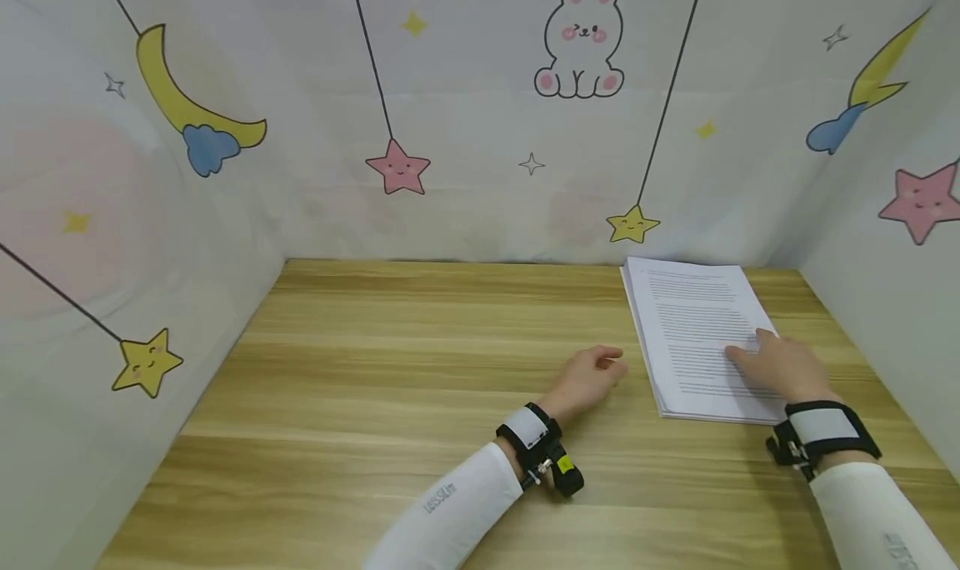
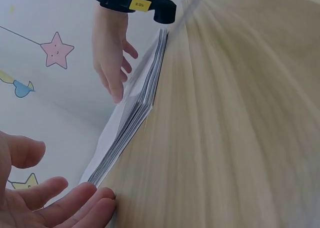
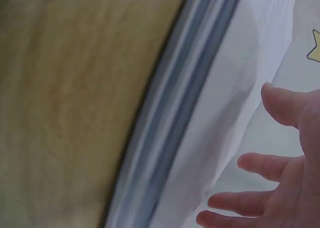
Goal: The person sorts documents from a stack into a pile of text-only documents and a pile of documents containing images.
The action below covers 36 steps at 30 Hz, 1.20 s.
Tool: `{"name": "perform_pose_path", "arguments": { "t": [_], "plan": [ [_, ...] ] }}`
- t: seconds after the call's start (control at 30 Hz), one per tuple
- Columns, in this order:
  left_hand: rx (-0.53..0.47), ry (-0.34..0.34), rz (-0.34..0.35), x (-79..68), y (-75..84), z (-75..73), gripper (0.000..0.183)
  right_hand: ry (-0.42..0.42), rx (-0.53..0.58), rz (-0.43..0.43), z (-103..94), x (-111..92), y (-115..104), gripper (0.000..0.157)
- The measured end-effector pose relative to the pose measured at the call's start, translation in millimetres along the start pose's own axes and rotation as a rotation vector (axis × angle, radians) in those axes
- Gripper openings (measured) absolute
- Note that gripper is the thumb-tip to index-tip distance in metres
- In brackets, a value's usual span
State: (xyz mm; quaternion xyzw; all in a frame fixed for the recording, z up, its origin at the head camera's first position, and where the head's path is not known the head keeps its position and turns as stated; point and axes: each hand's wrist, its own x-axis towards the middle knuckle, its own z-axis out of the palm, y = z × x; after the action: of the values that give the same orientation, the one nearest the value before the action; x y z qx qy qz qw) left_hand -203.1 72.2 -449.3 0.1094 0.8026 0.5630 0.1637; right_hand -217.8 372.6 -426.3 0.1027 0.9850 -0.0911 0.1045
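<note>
A thick stack of printed white paper [image 1: 697, 337] lies at the back right of the table, its layered edges visible in the left wrist view. Over the stack's right side is my right hand [image 1: 787, 368], thumb and fingers spread apart. The right wrist view has the same hand [image 3: 287, 183] beside the stack's top sheet [image 3: 215, 123], gripping nothing; whether a fingertip touches the paper I cannot tell. My left hand [image 1: 587, 380] is just left of the stack, fingers loosely bent and holding nothing. Its fingertips [image 2: 104, 208] come close to the paper's edge in the left wrist view.
The wood-grain table [image 1: 390, 370] extends to the left of the paper. A pale cloth wall [image 1: 465, 120] printed with stars, moons and a rabbit stands along the back and both sides. Both wrists wear black strapped cameras [image 1: 566, 470].
</note>
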Motion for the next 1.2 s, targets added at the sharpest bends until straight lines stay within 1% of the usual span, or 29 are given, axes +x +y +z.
{"name": "perform_pose_path", "arguments": {
  "t": [0.1, 0.2, 0.27, 0.37, 0.43, 0.53, 0.73, 0.97, 1.07, 1.2],
  "plan": [
    [-0.146, -0.003, -0.054, 3.1, 2.2, 11.6, 0.044, -0.038, 0.014, 0.011, 2.4, 0.8, 4.6, 0.088],
    [-0.29, -0.011, -0.101, 5.6, 4.8, 21.0, 0.048, -0.043, 0.034, 0.019, 4.4, -0.2, 4.7, 0.088],
    [-0.359, -0.013, -0.137, 7.0, 7.1, 25.6, 0.051, -0.027, 0.044, 0.014, 6.4, -1.4, 2.9, 0.086],
    [-0.415, -0.013, -0.185, 9.0, 10.5, 30.0, 0.053, -0.007, 0.043, -0.014, 8.5, -3.4, -2.4, 0.084],
    [-0.43, -0.017, -0.206, 10.6, 12.0, 32.3, 0.052, -0.002, 0.044, -0.027, 9.1, -4.0, -5.9, 0.084],
    [-0.451, -0.02, -0.225, 12.8, 13.4, 35.1, 0.05, -0.001, 0.07, -0.012, 8.1, -4.9, -9.7, 0.084],
    [-0.496, -0.038, -0.235, 16.7, 9.8, 36.7, 0.046, 0.015, 0.075, 0.006, 9.3, -6.6, -12.3, 0.082],
    [-0.487, -0.018, -0.255, 21.1, 9.1, 37.8, 0.045, 0.042, 0.098, 0.01, 12.8, -7.7, -15.9, 0.08],
    [-0.487, -0.011, -0.268, 22.5, 10.0, 38.5, 0.043, 0.061, 0.123, 0.028, 13.4, -6.7, -15.9, 0.078],
    [-0.509, -0.01, -0.273, 23.5, 9.8, 39.5, 0.04, 0.071, 0.21, 0.074, 13.3, -4.2, -12.5, 0.076]
  ]
}}
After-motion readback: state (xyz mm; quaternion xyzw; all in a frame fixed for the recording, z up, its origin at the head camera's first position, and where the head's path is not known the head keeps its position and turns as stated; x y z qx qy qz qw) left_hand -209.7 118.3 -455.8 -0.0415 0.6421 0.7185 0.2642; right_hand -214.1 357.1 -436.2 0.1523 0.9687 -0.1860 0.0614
